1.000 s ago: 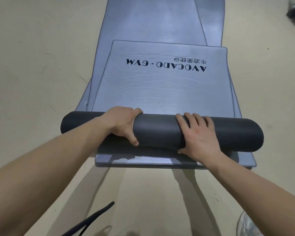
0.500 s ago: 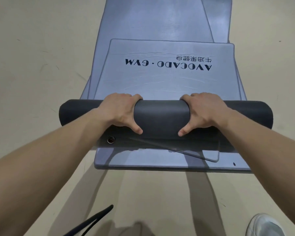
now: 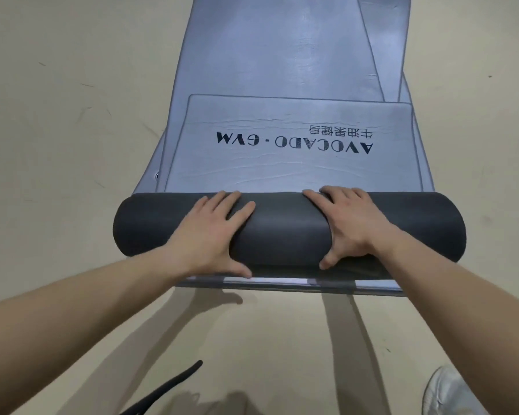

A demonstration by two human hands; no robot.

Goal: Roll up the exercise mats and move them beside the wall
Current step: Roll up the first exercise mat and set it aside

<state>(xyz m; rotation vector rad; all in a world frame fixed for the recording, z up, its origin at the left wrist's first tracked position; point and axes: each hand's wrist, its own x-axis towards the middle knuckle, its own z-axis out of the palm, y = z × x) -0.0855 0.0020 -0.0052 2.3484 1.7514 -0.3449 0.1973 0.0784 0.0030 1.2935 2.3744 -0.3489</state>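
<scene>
A stack of grey exercise mats lies lengthwise on the beige floor (image 3: 57, 145), running from the near centre away to the far edge of the view. The top mat (image 3: 282, 172) is partly rolled. Its near end is wound into a thick dark roll (image 3: 285, 232) that lies crosswise, left to right, on the stack. Beyond the roll its flat grey part stretches away. That part carries the black lettering (image 3: 294, 143) "AVOCADO · GYM" (upside down from here, with a line of smaller characters beside it).

Both hands rest on the roll, near its middle and a little apart. The left hand (image 3: 213, 232) lies spread, palm down. Its fingers (image 3: 231, 202) are nearly straight and fanned out toward the crest, and its thumb reaches down the near side to the mat edge below. The right hand (image 3: 351, 226) is also spread with the palm on the roll. Its fingers follow the curve over the top toward the far side and its thumb points down the near face. Neither hand closes round the roll; they press on it with flat palms.

The lower mats (image 3: 267, 49) show beyond the top mat's far end. They also show as a thin strip at the near edge under the roll. One of them is angled off to the far right. A small metal eyelet (image 3: 157, 175) shows at the left edge of the stack. On the floor close to the camera there is a black strap (image 3: 168, 387) at the near centre and a white shoe (image 3: 444, 390) at the near right.
</scene>
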